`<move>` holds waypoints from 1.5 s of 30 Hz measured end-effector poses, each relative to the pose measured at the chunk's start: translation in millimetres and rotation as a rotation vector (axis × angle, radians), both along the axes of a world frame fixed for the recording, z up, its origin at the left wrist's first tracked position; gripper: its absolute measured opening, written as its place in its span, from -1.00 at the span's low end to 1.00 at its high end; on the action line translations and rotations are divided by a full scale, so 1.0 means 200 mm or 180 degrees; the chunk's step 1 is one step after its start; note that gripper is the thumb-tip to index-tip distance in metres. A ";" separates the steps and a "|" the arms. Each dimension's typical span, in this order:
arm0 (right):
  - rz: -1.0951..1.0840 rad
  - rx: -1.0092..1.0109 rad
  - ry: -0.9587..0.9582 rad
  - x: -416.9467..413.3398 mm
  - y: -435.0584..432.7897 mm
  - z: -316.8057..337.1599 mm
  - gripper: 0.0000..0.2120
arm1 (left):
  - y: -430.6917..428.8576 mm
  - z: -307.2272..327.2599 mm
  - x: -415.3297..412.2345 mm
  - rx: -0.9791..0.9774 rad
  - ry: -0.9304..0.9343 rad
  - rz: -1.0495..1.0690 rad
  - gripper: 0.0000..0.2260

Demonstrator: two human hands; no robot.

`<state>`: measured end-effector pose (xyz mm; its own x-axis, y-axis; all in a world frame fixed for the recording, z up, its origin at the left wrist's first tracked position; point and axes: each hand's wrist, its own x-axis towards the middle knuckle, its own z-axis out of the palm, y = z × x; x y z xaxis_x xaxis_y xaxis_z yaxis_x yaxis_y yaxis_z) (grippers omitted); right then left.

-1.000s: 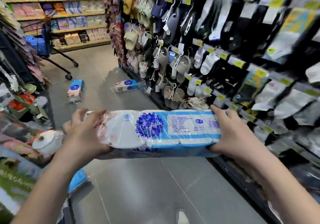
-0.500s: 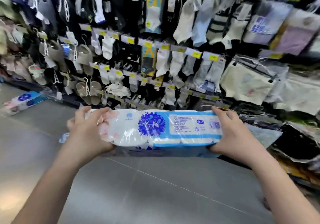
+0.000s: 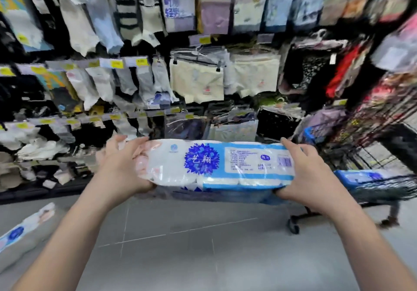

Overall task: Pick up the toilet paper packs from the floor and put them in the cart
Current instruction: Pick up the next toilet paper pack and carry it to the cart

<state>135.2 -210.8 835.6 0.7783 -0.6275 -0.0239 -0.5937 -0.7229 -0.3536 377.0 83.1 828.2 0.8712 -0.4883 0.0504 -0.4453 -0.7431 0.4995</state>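
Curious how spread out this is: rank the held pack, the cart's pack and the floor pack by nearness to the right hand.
1. The held pack, gripped by the right hand.
2. The second pack, in the cart, to the right.
3. The floor pack, far left.

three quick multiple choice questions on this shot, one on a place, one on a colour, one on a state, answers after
1. Where is the cart relative to the held pack?
A) to its left
B) to its right
C) directly beneath it

2. The flower print on the held pack is:
A) red
B) blue
C) green

3. The held pack is:
A) lying on the floor
B) carried in one hand
C) gripped at each end

Answers: 1 B, the mesh basket shows past the right hand. 2 B, blue petals on white wrap. 3 C, the left hand and right hand each clasp an end.
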 end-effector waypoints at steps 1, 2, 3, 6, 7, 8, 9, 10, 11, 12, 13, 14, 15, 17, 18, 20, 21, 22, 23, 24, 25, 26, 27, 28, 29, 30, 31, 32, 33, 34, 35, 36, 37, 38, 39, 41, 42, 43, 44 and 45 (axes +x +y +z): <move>-0.0101 -0.0008 -0.0014 -0.09 -0.08 -0.01 0.17 | -0.11 -0.01 -0.04 -0.0024 -0.0005 -0.0114 -0.10; -0.0202 -0.0021 -0.0022 -0.17 -0.15 -0.02 0.18 | -0.22 -0.01 -0.08 -0.0020 -0.0005 -0.0219 -0.10; -0.0310 -0.0028 -0.0019 -0.26 -0.22 -0.03 0.18 | -0.32 -0.02 -0.13 0.0000 0.0011 -0.0311 -0.08; -0.0646 -0.0004 -0.0031 -0.51 -0.40 -0.05 0.20 | -0.64 -0.03 -0.27 -0.0012 0.0049 -0.0607 -0.03; -0.0764 0.0007 -0.0036 -0.59 -0.45 -0.05 0.19 | -0.73 -0.03 -0.32 -0.0034 0.0072 -0.0694 -0.03; -0.0884 0.0026 -0.0033 -0.67 -0.49 -0.04 0.18 | -0.83 -0.03 -0.37 -0.0027 0.0077 -0.0789 -0.03; -0.1004 0.0051 -0.0019 -0.74 -0.52 -0.04 0.17 | -0.92 -0.02 -0.41 -0.0013 0.0089 -0.0889 -0.04; -0.1122 0.0069 -0.0002 -0.82 -0.56 -0.03 0.17 | -1.01 -0.02 -0.45 0.0002 0.0101 -0.0988 -0.06; -0.1242 0.0078 0.0013 -0.88 -0.59 -0.03 0.18 | -1.10 -0.02 -0.49 0.0006 0.0118 -0.1083 -0.08; -0.1360 0.0081 0.0020 -0.95 -0.62 -0.03 0.18 | -1.18 -0.02 -0.53 0.0015 0.0118 -0.1177 -0.09; -0.1474 0.0091 0.0016 -1.01 -0.65 -0.03 0.19 | -1.26 -0.02 -0.56 0.0024 0.0121 -0.1273 -0.10; -0.1581 0.0095 0.0011 -1.07 -0.68 -0.03 0.19 | -1.34 -0.03 -0.59 0.0024 0.0112 -0.1377 -0.10; -0.1664 0.0084 0.0004 -1.13 -0.71 -0.03 0.19 | -1.42 -0.03 -0.62 0.0011 0.0100 -0.1484 -0.10; -0.1840 0.0045 -0.0002 -1.22 -0.76 -0.03 0.18 | -1.59 -0.03 -0.66 0.0003 0.0106 -0.1703 -0.10; -0.1952 0.0029 0.0003 -1.26 -0.78 -0.02 0.17 | -1.67 -0.03 -0.68 0.0009 0.0125 -0.1828 -0.10; -0.2159 0.0029 0.0019 -1.33 -0.83 -0.02 0.17 | -1.85 -0.02 -0.72 0.0068 0.0176 -0.2086 -0.09; -0.2248 0.0036 0.0026 -1.36 -0.86 -0.02 0.17 | -1.95 -0.02 -0.73 0.0111 0.0172 -0.2196 -0.09; -0.2329 0.0043 0.0030 -1.39 -0.90 -0.02 0.17 | -2.04 -0.01 -0.74 0.0136 0.0145 -0.2294 -0.08; -0.2405 0.0051 0.0037 -1.42 -0.93 -0.02 0.17 | -2.13 -0.01 -0.76 0.0163 0.0113 -0.2381 -0.08; -0.2486 0.0056 0.0049 -1.44 -0.97 -0.02 0.16 | -2.22 0.00 -0.78 0.0173 0.0084 -0.2461 -0.08; -0.2580 0.0069 0.0059 -1.46 -1.01 -0.02 0.16 | -2.31 0.00 -0.79 0.0162 0.0057 -0.2539 -0.08; -0.2677 0.0085 0.0067 -1.47 -1.04 -0.02 0.15 | -2.40 0.00 -0.80 0.0139 0.0053 -0.2615 -0.08; -0.2758 0.0090 0.0067 -1.48 -1.08 -0.02 0.14 | -2.49 -0.01 -0.81 0.0125 0.0057 -0.2704 -0.09; -0.2834 0.0084 0.0065 -1.49 -1.12 -0.02 0.14 | -2.57 -0.02 -0.82 0.0122 0.0071 -0.2803 -0.09; -0.2905 0.0069 0.0053 -1.50 -1.17 -0.02 0.14 | -2.66 -0.03 -0.82 0.0117 0.0085 -0.2907 -0.08; -0.2943 0.0069 0.0040 -1.51 -1.20 -0.02 0.14 | -2.72 -0.04 -0.83 0.0120 0.0066 -0.2976 -0.07; -0.2984 0.0072 0.0035 -1.52 -1.24 -0.01 0.14 | -2.79 -0.05 -0.83 0.0130 0.0045 -0.3050 -0.05; -0.3056 0.0082 0.0029 -1.53 -1.28 -0.01 0.14 | -2.87 -0.06 -0.83 0.0143 0.0037 -0.3137 -0.04; -0.3123 0.0090 0.0009 -1.54 -1.31 -0.01 0.15 | -2.95 -0.06 -0.84 0.0143 0.0049 -0.3197 -0.03; -0.3186 0.0097 -0.0021 -1.55 -1.35 -0.02 0.15 | -3.03 -0.07 -0.85 0.0140 0.0104 -0.3246 -0.03; -0.3240 0.0105 -0.0047 -1.57 -1.39 -0.03 0.15 | -3.10 -0.07 -0.88 0.0134 0.0148 -0.3296 -0.04; -0.3285 0.0106 -0.0066 -1.58 -1.42 -0.03 0.16 | -3.16 -0.08 -0.90 0.0108 0.0179 -0.3357 -0.04; -0.3329 0.0108 -0.0070 -1.60 -1.46 -0.04 0.15 | -3.22 -0.08 -0.91 0.0095 0.0172 -0.3412 -0.03; -0.3366 0.0111 -0.0040 -1.62 -1.49 -0.05 0.14 | -3.27 -0.08 -0.94 0.0119 0.0172 -0.3445 -0.03; -0.3390 0.0111 0.0004 -1.63 -1.53 -0.05 0.14 | -3.32 -0.09 -0.95 0.0162 0.0199 -0.3454 -0.03; -0.3425 0.0115 0.0052 -1.66 -1.60 -0.06 0.13 | -3.41 -0.10 -0.99 0.0213 0.0207 -0.3463 -0.01; -0.3427 0.0119 0.0070 -1.68 -1.64 -0.07 0.14 | -3.46 -0.11 -1.01 0.0234 0.0187 -0.3465 0.00; -0.3413 0.0120 0.0084 -1.70 -1.68 -0.08 0.14 | -3.50 -0.12 -1.03 0.0235 0.0176 -0.3460 0.01; -0.3395 0.0125 0.0095 -1.73 -1.73 -0.09 0.14 | -3.54 -0.13 -1.05 0.0253 0.0194 -0.3443 0.01; -0.3374 0.0146 0.0085 -1.75 -1.79 -0.11 0.14 | -3.57 -0.14 -1.07 0.0256 0.0204 -0.3423 0.01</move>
